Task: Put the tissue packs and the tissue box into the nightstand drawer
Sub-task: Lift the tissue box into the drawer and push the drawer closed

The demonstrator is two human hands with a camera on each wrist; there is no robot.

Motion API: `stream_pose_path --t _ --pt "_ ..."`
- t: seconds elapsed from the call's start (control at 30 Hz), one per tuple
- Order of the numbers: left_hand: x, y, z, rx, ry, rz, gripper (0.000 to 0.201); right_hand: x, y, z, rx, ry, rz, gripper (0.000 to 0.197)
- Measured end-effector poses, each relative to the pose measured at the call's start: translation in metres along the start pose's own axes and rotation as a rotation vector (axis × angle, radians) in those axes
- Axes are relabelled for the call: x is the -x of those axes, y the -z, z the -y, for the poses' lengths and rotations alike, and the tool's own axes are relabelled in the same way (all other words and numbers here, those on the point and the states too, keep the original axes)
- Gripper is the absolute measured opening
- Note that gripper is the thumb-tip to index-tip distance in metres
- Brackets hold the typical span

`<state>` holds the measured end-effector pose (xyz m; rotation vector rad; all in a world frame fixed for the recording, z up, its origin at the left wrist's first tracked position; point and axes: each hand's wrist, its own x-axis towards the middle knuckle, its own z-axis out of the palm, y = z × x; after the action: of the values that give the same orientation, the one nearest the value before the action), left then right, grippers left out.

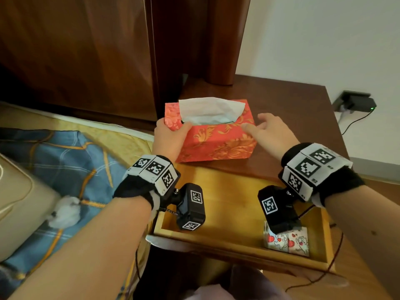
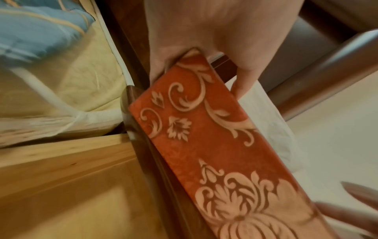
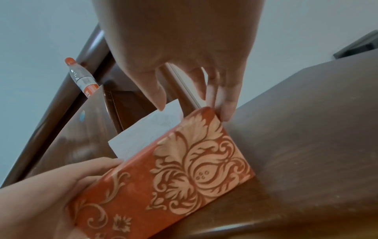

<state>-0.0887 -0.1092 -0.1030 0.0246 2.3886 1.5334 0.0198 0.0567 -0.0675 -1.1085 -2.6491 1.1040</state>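
From your head camera, the red tissue box (image 1: 213, 135) sits on the dark nightstand top (image 1: 292, 109), near its front edge, just behind the pulled-out drawer (image 1: 227, 204). Your left hand (image 1: 171, 136) grips the box's left end, thumb over the top edge by the white tissue (image 1: 211, 110). Your right hand (image 1: 271, 131) reaches to the right end with fingers spread and relaxed. Tissue packs (image 1: 286, 242) printed with hearts lie in the drawer's front right corner. From your left wrist, the fingers wrap the box's (image 2: 204, 137) end, the thumb (image 2: 243, 84) against the tissue. From your right wrist, the fingertips (image 3: 229, 111) meet the box's (image 3: 184, 169) far corner, not closed around it; a bottle (image 3: 81, 77) stands beyond.
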Motion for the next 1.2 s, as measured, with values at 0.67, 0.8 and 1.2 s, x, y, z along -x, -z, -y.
stream_pose_path --t 0.67,0.8,1.2 --pt "0.087 0.021 0.051 0.031 -0.158 0.005 0.034 0.081 -0.026 -0.021 0.097 -0.155 -0.007 0.058" --pt "0.109 0.020 0.076 -0.022 -0.164 0.041 0.036 0.107 -0.036 -0.042 0.085 -0.203 0.006 0.054" --pt "0.107 0.001 0.116 -0.209 -0.094 0.253 0.045 0.094 -0.058 -0.081 0.215 -0.364 0.137 0.064"
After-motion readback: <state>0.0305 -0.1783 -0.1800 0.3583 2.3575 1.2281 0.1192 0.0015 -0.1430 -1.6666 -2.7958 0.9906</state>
